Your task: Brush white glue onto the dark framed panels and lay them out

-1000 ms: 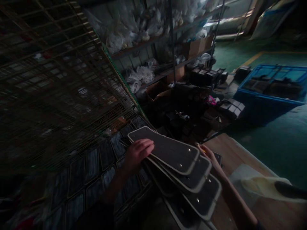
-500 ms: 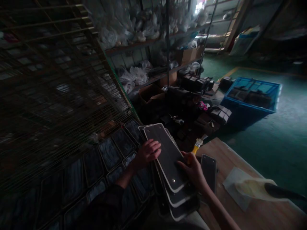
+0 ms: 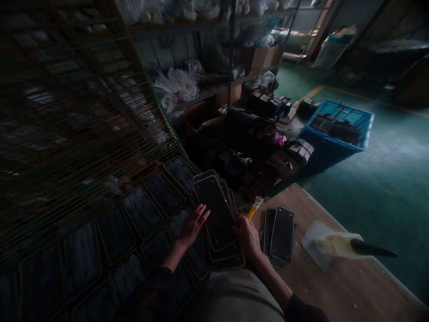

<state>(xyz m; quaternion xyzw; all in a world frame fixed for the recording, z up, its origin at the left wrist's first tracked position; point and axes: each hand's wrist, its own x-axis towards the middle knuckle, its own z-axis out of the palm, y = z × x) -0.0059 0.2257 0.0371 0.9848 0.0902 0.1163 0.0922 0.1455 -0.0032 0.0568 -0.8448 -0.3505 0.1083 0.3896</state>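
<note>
A stack of dark rectangular panels (image 3: 216, 212) with pale rims and small studs near the corners lies in front of me, slightly fanned. My left hand (image 3: 191, 229) is at the left edge of the top panel, fingers stretched out. On the opposite side, my right hand (image 3: 248, 236) grips a paintbrush (image 3: 252, 211) with a yellow handle, bristles pointing up and away. Its knuckles are against the stack's right edge; whether any finger also grips a panel is hidden. More such panels (image 3: 282, 233) lie overlapped on the wooden table (image 3: 321, 286) to the right.
Rows of dark glossy rectangular pieces (image 3: 142, 210) lie at left beside a wire rack (image 3: 134, 112). A pale, cream-coloured object with a black tapered end (image 3: 372, 248) rests over a white sheet (image 3: 315, 241). Beyond stand a blue crate (image 3: 335, 143), cartons (image 3: 261, 58) and shelves with plastic bags.
The stack of panels sits lower and less spread at its near end. My left hand has slid down its left edge, fingers straighter. The view has shifted, showing more of the table panels.
</note>
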